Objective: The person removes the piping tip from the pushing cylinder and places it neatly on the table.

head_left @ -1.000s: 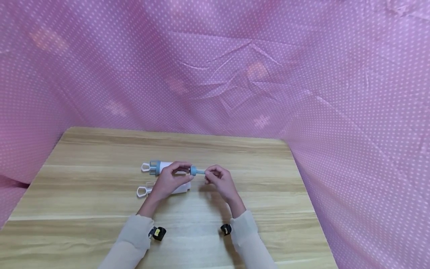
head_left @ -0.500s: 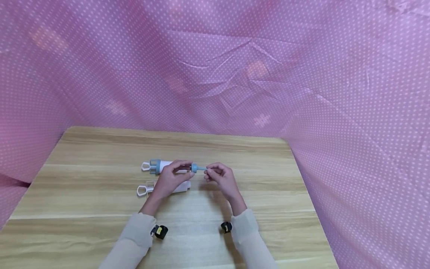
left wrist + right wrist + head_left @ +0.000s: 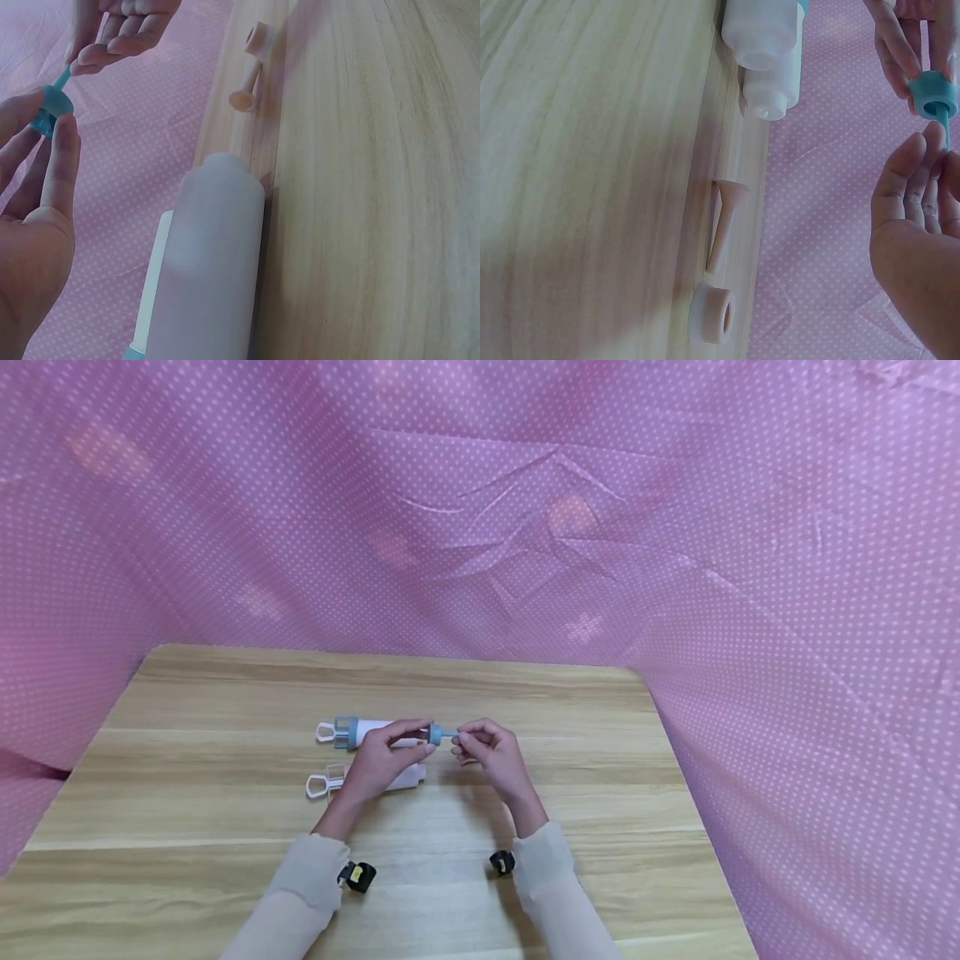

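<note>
Progress: blue nozzle cap (image 3: 434, 734) sits on the end of the white tube (image 3: 373, 731); seated or loose, cannot tell.
Left hand (image 3: 375, 765): pinching the cap's collar, mid-desk.
Right hand (image 3: 491, 757): fingers curled, pinching the nozzle's tip.
Left: second white tube (image 3: 212, 259) lies uncapped on the desk (image 3: 570, 810).
Contents: both tubes opaque, cannot tell.

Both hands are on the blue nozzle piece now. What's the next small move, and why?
Probably a small twist: the left hand pinches the blue cap while the right hand fingertips hold its thin tip. The two white tubes lie uncapped on the table, so the nozzle looks mid-assembly.
</note>
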